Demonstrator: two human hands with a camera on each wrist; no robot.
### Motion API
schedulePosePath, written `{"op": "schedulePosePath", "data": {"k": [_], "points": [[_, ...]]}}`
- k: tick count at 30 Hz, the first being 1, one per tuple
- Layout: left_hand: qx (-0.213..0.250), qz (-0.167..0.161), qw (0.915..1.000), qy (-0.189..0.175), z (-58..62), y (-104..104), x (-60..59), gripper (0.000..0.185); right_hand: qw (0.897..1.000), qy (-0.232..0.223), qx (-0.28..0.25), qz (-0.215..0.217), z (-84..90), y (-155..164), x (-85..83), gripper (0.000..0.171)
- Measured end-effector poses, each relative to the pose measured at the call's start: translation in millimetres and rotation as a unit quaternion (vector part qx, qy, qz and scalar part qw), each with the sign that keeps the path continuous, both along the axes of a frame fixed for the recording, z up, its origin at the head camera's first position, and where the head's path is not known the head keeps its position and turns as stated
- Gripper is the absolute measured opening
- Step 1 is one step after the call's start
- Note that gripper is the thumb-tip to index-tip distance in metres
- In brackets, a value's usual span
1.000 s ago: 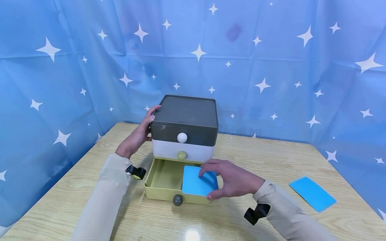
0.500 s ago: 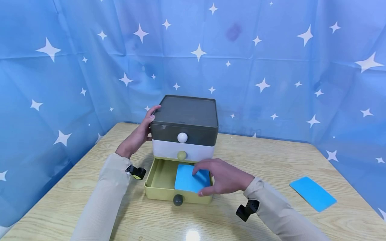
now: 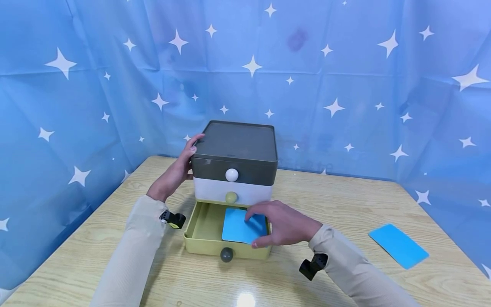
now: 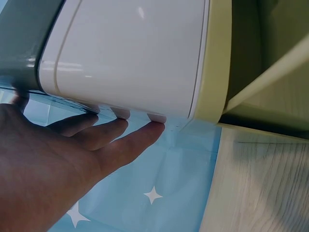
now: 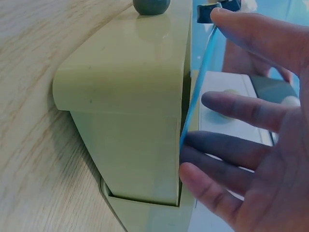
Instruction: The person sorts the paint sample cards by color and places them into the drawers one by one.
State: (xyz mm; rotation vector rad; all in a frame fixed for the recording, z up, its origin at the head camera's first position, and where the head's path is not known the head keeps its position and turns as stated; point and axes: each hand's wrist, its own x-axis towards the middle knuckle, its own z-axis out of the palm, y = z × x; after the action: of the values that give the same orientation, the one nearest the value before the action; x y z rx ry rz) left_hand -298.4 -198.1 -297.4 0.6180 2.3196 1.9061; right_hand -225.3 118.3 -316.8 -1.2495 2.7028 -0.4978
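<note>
A staged recording booth rather than a lived-in room: a blue star-printed cloth backdrop (image 3: 345, 85) walls in a pale wood-grain counter (image 3: 345, 200) on three sides.

right hand (image 3: 281, 224) hides the blue card's (image 3: 239, 227) right edge; left hand's (image 3: 174, 172) fingertips vanish behind the drawer unit (image 3: 235, 164)

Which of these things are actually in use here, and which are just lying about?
In use: blue card held by the right hand; open green drawer; drawer unit steadied by the left hand.
Lying about: second blue card on the table.
</note>
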Motion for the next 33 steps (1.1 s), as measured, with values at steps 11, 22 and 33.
{"op": "schedulePosePath", "data": {"k": [11, 22, 33], "points": [[-0.008, 0.006, 0.9999, -0.002, -0.2, 1, 0.7, 0.051, 1.0, 0.008, 0.002, -0.001, 0.5, 4, 2.6, 0.046], [-0.008, 0.005, 1.0, -0.002, -1.4, 2, 0.2, 0.052, 1.0, -0.003, -0.019, -0.005, 5.8, 17, 3.6, 0.042], [-0.011, 0.007, 0.9999, -0.003, 0.3, 0, 0.6, 0.052, 0.997, 0.016, -0.039, -0.071, 24.5, 66, 1.1, 0.041]]}}
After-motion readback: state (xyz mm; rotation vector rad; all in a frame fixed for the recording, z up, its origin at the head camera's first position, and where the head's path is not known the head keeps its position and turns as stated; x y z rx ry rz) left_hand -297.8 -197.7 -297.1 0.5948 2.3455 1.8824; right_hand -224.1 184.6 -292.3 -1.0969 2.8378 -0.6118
